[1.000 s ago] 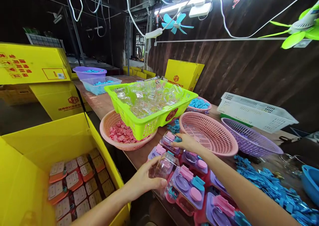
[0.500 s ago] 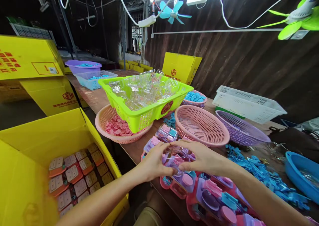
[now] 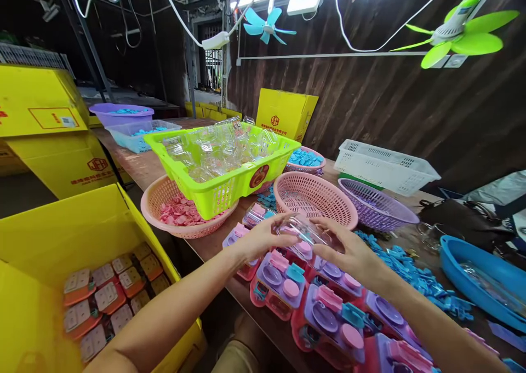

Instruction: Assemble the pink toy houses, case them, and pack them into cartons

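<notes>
Between my two hands is a clear plastic cover (image 3: 303,229), held above the rows of toys. My left hand (image 3: 266,238) grips its left side with the fingers curled over the top. On the opposite end my right hand (image 3: 347,250) has its thumb and fingers round the cover. Below them sit several pink and purple plastic toys (image 3: 327,318) with round pink knobs, oval dishes and turquoise pieces on top. Just beyond my left hand, one toy with a clear cover on it (image 3: 258,213) stands at the far end.
A lime-green basket (image 3: 242,185) full of clear covers rests over a pink basket (image 3: 148,204) of pink pieces. Another pink basket (image 3: 351,206), a purple basket (image 3: 380,215) and loose blue pieces (image 3: 415,271) lie to the right. A yellow carton (image 3: 36,241) with packed toys stands at left.
The view has shifted to the right and the rows of toys show more fully. Both hands still hold the clear cover, which now appears tilted between them.
</notes>
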### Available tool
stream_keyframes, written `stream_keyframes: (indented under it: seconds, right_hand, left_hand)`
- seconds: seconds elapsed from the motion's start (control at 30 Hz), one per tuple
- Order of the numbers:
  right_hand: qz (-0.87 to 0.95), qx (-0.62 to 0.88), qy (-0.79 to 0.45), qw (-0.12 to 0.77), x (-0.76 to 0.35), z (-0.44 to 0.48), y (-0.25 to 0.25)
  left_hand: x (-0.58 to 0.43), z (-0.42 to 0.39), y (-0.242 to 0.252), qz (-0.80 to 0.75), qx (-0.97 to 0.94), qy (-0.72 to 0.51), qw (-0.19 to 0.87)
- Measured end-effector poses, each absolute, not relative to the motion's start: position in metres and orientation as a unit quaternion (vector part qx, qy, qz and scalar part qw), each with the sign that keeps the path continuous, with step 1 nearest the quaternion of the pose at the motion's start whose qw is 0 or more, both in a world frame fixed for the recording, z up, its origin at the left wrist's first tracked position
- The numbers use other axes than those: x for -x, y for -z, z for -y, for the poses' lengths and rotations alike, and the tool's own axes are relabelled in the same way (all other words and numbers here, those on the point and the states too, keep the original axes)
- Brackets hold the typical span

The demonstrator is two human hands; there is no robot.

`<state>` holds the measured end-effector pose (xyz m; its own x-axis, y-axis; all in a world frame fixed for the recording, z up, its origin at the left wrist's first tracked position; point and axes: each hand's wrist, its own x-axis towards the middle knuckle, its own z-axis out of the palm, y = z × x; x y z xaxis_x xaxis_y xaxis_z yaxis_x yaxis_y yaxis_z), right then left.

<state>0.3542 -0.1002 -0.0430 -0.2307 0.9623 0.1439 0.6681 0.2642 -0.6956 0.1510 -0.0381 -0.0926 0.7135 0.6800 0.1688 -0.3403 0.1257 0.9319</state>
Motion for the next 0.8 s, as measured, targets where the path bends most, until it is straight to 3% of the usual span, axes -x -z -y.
stream_keyframes:
  seconds: [0.13,0.3,0.37,0.6,0.8]
  right_hand:
    - [0.778,0.490,-0.290,0.264,-0.358,0.109,0.020]
    - [0.857,0.423,-0.275,0.104,-0.345,0.137,-0.013]
    - [0.861,0.421,-0.272,0.084,-0.340,0.145,-0.015]
    - [0.762,0.595,-0.157,0.201,-0.364,0.093,0.029]
    - [0.769,0.631,-0.051,0.090,-0.346,0.044,0.073]
  left_hand:
    - [-0.155,0.041,0.091,-0.093,-0.407,-0.299,0.858]
    - [-0.168,0.067,0.093,-0.034,-0.389,-0.111,0.914]
    - [-0.174,0.078,0.096,-0.037,-0.368,-0.069,0.926]
    - [-0.170,0.084,0.111,-0.179,-0.306,-0.176,0.918]
    - [-0.146,0.100,0.106,-0.230,-0.387,-0.210,0.868]
